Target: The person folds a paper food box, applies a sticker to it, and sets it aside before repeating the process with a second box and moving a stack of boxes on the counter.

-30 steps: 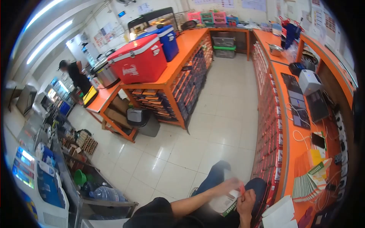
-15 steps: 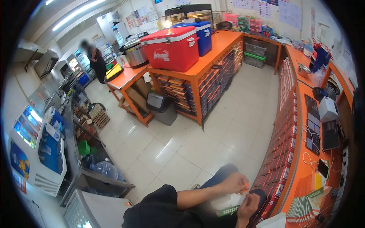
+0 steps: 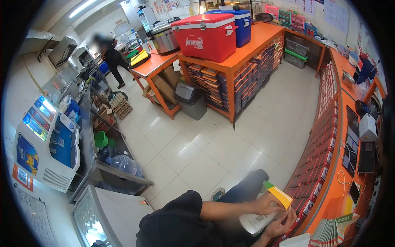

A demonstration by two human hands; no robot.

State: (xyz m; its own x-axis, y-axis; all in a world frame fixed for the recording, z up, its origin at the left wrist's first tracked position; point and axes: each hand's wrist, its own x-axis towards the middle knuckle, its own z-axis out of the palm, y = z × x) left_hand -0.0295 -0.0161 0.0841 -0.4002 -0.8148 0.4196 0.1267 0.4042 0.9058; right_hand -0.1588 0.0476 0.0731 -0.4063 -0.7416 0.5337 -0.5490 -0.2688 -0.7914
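Above the lap, my left hand (image 3: 266,204) is closed on a folded yellow and green card (image 3: 279,196), its fingers pinching the lower edge. My right hand (image 3: 281,224) is closed near the card's lower right corner, fingertips close to those of my left hand; what it pinches is too small to make out. A white printed sheet (image 3: 254,222) lies on the lap under the hands. To the right, a fanned stack of green and white cards (image 3: 328,233) rests on the orange counter (image 3: 329,185).
A person in dark clothes (image 3: 111,55) stands at the back left. A red cooler (image 3: 205,38) sits on an orange table, with a grey bin (image 3: 191,103) below. Shelves of red boxes (image 3: 314,164) line the right. A white freezer (image 3: 117,210) is at lower left.
The yellow and green card has come up into view in my left hand. Both hands have shifted right. The camera view has tilted, and the person at the back now leans.
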